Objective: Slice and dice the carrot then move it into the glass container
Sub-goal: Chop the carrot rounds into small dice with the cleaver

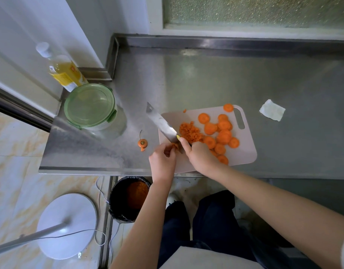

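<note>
At the far left of the tabletop (pixel 206 74) a bottle of yellow oil (pixel 64 72) stands against the wall, and just in front of it is the glass container (pixel 90 106). Its green lid is still clipped on, so it is parked out of the cutting zone but within reach for the transfer. The trimmed carrot top (pixel 142 143) lies on the bare steel just off the cutting board (pixel 247 150), apparently set aside as waste. The knife (pixel 161 124) slants from upper left down toward the board's near left corner. There the left hand (pixel 163 158) pinches a small orange piece against the blade, fingertips curled in, likely to steady it for dicing. The right hand (pixel 198 156) is wrapped around the handle (which the hand itself hides), right next to the left. Just right of the blade is the diced carrot pile (pixel 189 132), heaped where the knife can sweep it up. Beyond it the carrot slices (pixel 219 133) are spread loosely and wait their turn, so dicing looks far from finished. A crumpled paper scrap (pixel 272 112) lies well apart on the right.
</note>
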Demonstrator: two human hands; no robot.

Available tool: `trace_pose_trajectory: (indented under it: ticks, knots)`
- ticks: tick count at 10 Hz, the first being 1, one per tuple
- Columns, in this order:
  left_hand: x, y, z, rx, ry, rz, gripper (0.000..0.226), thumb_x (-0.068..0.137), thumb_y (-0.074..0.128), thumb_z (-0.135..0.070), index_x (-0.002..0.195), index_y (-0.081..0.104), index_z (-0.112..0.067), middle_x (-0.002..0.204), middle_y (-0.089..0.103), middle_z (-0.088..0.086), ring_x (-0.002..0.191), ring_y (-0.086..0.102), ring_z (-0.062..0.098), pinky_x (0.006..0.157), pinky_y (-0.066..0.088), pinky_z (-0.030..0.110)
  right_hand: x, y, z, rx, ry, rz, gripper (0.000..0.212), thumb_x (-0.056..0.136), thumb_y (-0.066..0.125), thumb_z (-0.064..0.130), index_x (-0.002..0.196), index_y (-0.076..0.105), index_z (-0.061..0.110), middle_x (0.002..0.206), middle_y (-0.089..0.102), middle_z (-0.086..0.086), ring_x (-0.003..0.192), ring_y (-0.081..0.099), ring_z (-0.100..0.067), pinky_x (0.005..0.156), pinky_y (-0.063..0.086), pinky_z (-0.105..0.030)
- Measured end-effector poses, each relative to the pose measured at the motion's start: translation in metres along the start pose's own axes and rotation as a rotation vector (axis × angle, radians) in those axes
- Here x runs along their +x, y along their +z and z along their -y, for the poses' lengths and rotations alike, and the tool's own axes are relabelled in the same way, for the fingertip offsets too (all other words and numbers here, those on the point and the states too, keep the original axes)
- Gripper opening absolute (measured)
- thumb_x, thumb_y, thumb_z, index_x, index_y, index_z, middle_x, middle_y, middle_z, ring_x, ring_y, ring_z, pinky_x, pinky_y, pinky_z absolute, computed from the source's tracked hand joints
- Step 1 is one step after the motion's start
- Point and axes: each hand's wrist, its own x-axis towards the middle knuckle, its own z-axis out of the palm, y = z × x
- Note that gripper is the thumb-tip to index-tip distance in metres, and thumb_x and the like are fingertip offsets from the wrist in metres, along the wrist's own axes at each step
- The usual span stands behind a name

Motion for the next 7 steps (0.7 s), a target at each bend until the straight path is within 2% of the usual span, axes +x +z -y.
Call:
trace_pose_trajectory:
  ticks: [1, 3, 5, 6, 7]
  knots:
    - [-0.003, -0.001, -0.002, 0.013, 0.025, -0.004, 0.019, 0.081, 0.060, 0.000, 0.093, 0.071, -0.010, 0.080, 0.059, -0.008, 0.071, 0.056, 0.008, 0.067, 0.035, -0.003, 0.007, 0.001, -0.004, 0.000, 0.024, -0.058, 0.060, 0.099, 0.028, 0.051, 0.055, 0.040, 0.013, 0.057, 0.046, -0.008, 0.062, 0.050, -0.027, 0.053, 0.033, -0.031]
    - [0.001, 0.001, 0.002, 0.040, 0.041, 0.018, 0.022, 0.081, 0.058, 0.003, 0.100, 0.067, -0.004, 0.087, 0.064, 0.003, 0.073, 0.055, 0.012, 0.067, 0.035, -0.002, 0.008, -0.003, -0.012, 0.003, 0.031, -0.114, 0.064, 0.098, 0.027, 0.054, 0.053, 0.044, 0.011, 0.061, 0.052, -0.011, 0.063, 0.051, -0.027, 0.062, 0.036, -0.029]
    - [0.003, -0.002, 0.009, 0.118, 0.088, 0.043, 0.019, 0.080, 0.056, 0.004, 0.094, 0.067, -0.004, 0.092, 0.064, 0.008, 0.081, 0.059, 0.021, 0.072, 0.037, 0.013, 0.001, -0.008, -0.007, 0.059, -0.005, -0.118, 0.064, 0.097, 0.028, 0.055, 0.053, 0.044, 0.012, 0.061, 0.054, -0.010, 0.060, 0.050, -0.025, 0.063, 0.040, -0.031]
    - [0.003, -0.002, 0.009, 0.113, 0.138, 0.037, 0.020, 0.079, 0.058, 0.007, 0.092, 0.070, -0.003, 0.088, 0.063, 0.009, 0.078, 0.057, 0.019, 0.071, 0.034, 0.009, -0.003, -0.006, -0.006, 0.045, -0.008, -0.101, 0.063, 0.098, 0.029, 0.054, 0.052, 0.042, 0.013, 0.057, 0.051, -0.006, 0.053, 0.047, -0.019, 0.053, 0.033, -0.029]
    - [0.004, -0.003, 0.010, 0.080, 0.135, 0.010, 0.018, 0.080, 0.061, 0.005, 0.094, 0.070, -0.002, 0.089, 0.063, 0.010, 0.074, 0.057, 0.015, 0.071, 0.035, 0.001, -0.005, -0.002, -0.009, 0.064, -0.015, -0.092, 0.064, 0.098, 0.031, 0.054, 0.050, 0.039, 0.013, 0.051, 0.046, -0.004, 0.050, 0.044, -0.018, 0.053, 0.033, -0.029]
